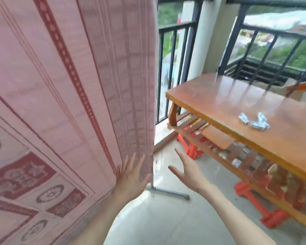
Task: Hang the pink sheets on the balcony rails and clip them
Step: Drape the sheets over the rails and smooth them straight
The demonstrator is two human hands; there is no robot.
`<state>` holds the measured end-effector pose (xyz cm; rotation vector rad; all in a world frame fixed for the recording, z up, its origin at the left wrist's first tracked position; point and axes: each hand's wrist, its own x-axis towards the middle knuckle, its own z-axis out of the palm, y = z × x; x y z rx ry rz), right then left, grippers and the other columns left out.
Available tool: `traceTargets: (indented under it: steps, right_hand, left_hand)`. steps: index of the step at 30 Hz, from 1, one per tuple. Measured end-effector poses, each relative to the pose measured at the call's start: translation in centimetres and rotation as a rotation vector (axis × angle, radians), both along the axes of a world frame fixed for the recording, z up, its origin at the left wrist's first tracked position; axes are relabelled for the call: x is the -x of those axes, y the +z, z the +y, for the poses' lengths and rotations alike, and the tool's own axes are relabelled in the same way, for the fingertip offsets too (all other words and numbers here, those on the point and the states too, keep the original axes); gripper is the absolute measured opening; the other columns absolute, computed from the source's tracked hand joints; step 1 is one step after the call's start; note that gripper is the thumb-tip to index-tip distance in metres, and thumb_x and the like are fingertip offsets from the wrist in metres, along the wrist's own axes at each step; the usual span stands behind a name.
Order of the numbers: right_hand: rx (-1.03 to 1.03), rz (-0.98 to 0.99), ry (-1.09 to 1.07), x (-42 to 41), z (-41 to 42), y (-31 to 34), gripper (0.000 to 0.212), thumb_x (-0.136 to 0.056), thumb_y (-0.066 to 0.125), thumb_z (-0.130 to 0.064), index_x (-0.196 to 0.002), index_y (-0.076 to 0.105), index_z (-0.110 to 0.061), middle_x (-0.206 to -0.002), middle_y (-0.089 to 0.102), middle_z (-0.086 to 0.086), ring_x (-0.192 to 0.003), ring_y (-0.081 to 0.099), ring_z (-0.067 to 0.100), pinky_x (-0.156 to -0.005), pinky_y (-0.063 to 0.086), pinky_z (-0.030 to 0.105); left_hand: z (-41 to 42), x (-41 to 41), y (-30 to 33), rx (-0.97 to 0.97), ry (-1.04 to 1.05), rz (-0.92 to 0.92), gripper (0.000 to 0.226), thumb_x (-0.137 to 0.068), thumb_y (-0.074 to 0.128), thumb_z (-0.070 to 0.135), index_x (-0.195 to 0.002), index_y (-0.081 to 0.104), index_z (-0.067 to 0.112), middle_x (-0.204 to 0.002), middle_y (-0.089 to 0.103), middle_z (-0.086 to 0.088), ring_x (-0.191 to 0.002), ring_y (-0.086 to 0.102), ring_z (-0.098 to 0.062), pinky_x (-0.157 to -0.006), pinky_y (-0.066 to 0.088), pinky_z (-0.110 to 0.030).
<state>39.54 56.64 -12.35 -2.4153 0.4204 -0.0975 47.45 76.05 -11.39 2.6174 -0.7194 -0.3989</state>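
Open floor (166, 218) between hanging sheet (69, 85) and wooden table (237, 106)

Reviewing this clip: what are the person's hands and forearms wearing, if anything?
Nothing shows on them: the left hand and right hand are bare, without gloves, rings or a watch, and both forearms are bare to the frame edge, so no sleeves are visible.

Pink sheet (60, 103) hanging at left, left hand (131, 175) flat against its edge; right hand (187, 172) spread open, apart; metal clips (254, 121) on wooden counter (210, 96).
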Motion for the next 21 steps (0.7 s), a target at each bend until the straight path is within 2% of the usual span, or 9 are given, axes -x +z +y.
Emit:
traceTargets:
  steps: [2, 4, 7, 9, 12, 17, 19, 21]
  right_hand:
    - [-0.003, -0.062, 0.046, -0.6, -2.1, 4.8, 0.068, -0.089, 0.054, -0.04, -0.146, 0.021, -0.021, -0.152, 0.029, -0.002, -0.139, 0.028, 0.014, -0.112, 0.023, 0.03]
    - [-0.016, -0.119, 0.092, -1.2, -4.2, 8.6, 0.067, -0.09, 0.054, -0.037, -0.146, 0.022, -0.02, -0.152, 0.029, -0.004, -0.139, 0.028, 0.011, -0.112, 0.022, 0.027]
    - [-0.046, -0.137, 0.164, -2.0, -6.5, 12.6, 0.067, -0.09, 0.054, -0.038, -0.146, 0.022, -0.023, -0.15, 0.033, -0.005, -0.137, 0.031, 0.008, -0.114, 0.025, 0.031]
    - [-0.07, -0.123, 0.194, -2.8, -7.8, 14.7, 0.065, -0.09, 0.054, -0.039, -0.145, 0.023, -0.026, -0.148, 0.036, -0.005, -0.135, 0.034, 0.008, -0.113, 0.028, 0.033]
    - [-0.067, -0.155, 0.234, -5.2, -9.6, 17.9, 0.061, -0.091, 0.052, -0.038, -0.145, 0.026, -0.025, -0.148, 0.037, -0.004, -0.134, 0.035, 0.01, -0.11, 0.027, 0.026]
    - [-0.064, -0.236, 0.333, -11.9, -11.4, 23.1, 0.055, -0.094, 0.046, -0.038, -0.144, 0.029, -0.021, -0.145, 0.04, -0.001, -0.133, 0.038, 0.016, -0.109, 0.031, 0.032]
    - [-0.127, -0.303, 0.344, -15.3, -11.8, 25.1, 0.048, -0.095, 0.045, -0.036, -0.139, 0.038, -0.018, -0.139, 0.048, 0.002, -0.128, 0.044, 0.018, -0.105, 0.037, 0.033]
    - [-0.238, -0.372, 0.35, -18.4, -12.1, 27.0, 0.04, -0.097, 0.043, -0.03, -0.134, 0.045, -0.015, -0.134, 0.053, 0.005, -0.124, 0.048, 0.019, -0.099, 0.04, 0.028]
  left_hand:
    - [-2.4, 0.1, 4.4, 0.087, 0.057, -0.057, 0.071, -0.084, 0.033, 0.059, -0.146, 0.006, 0.036, -0.157, -0.003, 0.002, -0.144, -0.005, -0.02, -0.116, 0.001, -0.039]
    - [-4.6, 0.3, 7.8, 0.193, 0.096, -0.079, 0.067, -0.088, 0.038, 0.053, -0.146, 0.007, 0.036, -0.157, -0.002, 0.003, -0.144, -0.001, -0.018, -0.115, 0.002, -0.034]
    - [-7.5, 0.6, 11.7, 0.349, 0.127, -0.054, 0.063, -0.094, 0.044, 0.036, -0.146, 0.01, 0.031, -0.157, -0.004, 0.003, -0.143, -0.001, -0.013, -0.108, 0.002, -0.021]
    - [-9.1, 0.1, 13.9, 0.389, 0.163, -0.096, 0.061, -0.094, 0.043, 0.032, -0.146, 0.012, 0.029, -0.156, -0.001, 0.003, -0.143, 0.002, -0.012, -0.106, 0.002, -0.019]
    - [-11.0, -2.1, 17.4, 0.421, 0.218, -0.284, 0.058, -0.094, 0.043, 0.032, -0.145, 0.017, 0.028, -0.155, 0.011, 0.003, -0.142, 0.011, -0.015, -0.113, 0.01, -0.029]
    - [-14.1, -6.3, 23.1, 0.526, 0.288, -0.604, 0.052, -0.092, 0.049, 0.023, -0.141, 0.03, 0.019, -0.143, 0.033, 0.0, -0.134, 0.027, -0.014, -0.106, 0.015, -0.02]
    - [-15.2, -8.2, 24.4, 0.572, 0.344, -0.693, 0.051, -0.091, 0.052, 0.023, -0.138, 0.034, 0.018, -0.134, 0.039, 0.0, -0.127, 0.034, -0.012, -0.101, 0.021, -0.016]
    - [-16.3, -9.8, 24.9, 0.602, 0.416, -0.75, 0.052, -0.088, 0.058, 0.026, -0.134, 0.037, 0.016, -0.126, 0.043, -0.002, -0.12, 0.041, -0.015, -0.098, 0.028, -0.019]
